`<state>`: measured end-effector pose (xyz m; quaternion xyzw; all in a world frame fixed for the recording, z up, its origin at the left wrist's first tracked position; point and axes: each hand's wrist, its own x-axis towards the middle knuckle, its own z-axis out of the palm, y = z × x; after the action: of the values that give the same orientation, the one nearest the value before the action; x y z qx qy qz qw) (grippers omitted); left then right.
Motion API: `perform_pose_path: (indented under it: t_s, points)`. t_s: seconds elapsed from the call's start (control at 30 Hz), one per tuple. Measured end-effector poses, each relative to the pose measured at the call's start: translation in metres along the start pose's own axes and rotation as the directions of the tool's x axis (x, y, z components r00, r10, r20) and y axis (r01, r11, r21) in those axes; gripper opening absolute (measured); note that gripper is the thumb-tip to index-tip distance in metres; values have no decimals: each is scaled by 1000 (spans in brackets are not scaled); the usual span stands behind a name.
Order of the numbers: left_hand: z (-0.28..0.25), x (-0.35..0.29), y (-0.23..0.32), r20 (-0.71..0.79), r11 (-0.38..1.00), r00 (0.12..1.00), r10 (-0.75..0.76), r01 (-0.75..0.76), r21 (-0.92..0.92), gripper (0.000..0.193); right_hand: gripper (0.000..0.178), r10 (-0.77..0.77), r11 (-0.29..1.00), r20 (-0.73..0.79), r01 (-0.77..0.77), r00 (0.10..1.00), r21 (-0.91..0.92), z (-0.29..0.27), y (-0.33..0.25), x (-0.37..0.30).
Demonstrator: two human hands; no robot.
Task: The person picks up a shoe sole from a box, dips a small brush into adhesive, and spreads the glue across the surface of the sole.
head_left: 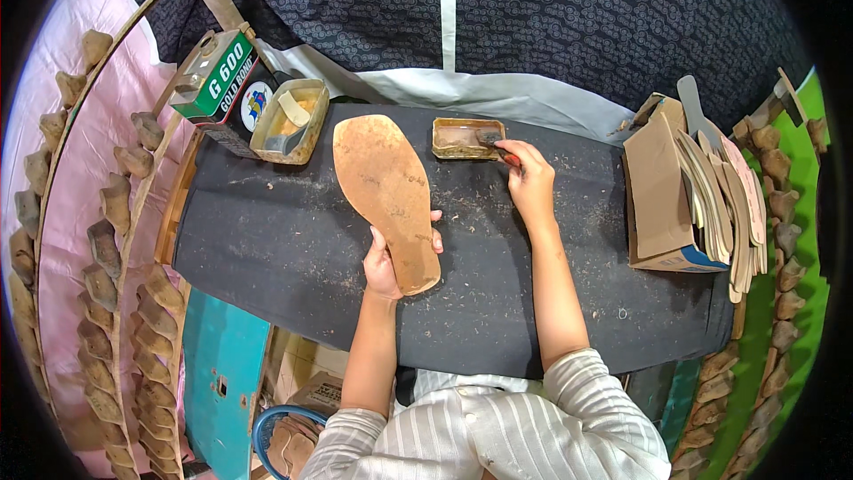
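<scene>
My left hand [384, 268] grips a tan shoe sole [384, 173] by its narrow heel end, thumb on one edge and fingertips round the other. Dark smudges mark the sole's upper face, and its broad toe end points away from me. In my right hand [531, 176] is a small brush [508, 158] with a reddish handle, pinched between closed fingers. Its dark head dips into a small rectangular tray [442, 155] at the far middle of the table. A shallow layer of something pale, perhaps glue, lies in that tray.
Far left stand a green and black metal can [209, 80] and a plastic tub [313, 144] holding a scraper-like tool. At right, a cardboard box [657, 200] is packed with sole-shaped sheets [711, 187]. Shoe lasts [105, 244] line racks on both sides. Scraps dot the black-covered table [293, 240].
</scene>
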<state>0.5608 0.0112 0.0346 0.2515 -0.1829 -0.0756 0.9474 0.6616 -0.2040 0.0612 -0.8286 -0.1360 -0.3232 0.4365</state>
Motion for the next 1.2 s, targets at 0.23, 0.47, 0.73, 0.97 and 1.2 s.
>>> perform_pose_path:
  t_s: [0.23, 0.47, 0.73, 0.97, 1.2]
  points:
    - [2, 0, 1, 2, 1000, 1000, -1, 1, -9, 65, 34, -18, 1000, -33, 18, 999, 5, -16, -26, 9]
    - [9, 0, -2, -57, 993, 996, -71, 76, 93, 61, 43, -215, 967, -144, 231, 966, 107, -41, -98, 7]
    - [6, -1, -3, -22, 989, 992, -126, 127, 78, 56, 35, -369, 921, -36, 371, 929, 118, -44, -126, 1]
    - [6, -1, -3, -14, 979, 994, -112, 113, 170, 55, 41, -426, 891, -39, 427, 904, 155, -54, -120, 0]
    - [11, 0, -3, 16, 972, 995, -100, 95, 216, 55, 35, -389, 912, -59, 393, 919, 115, -50, -129, 0]
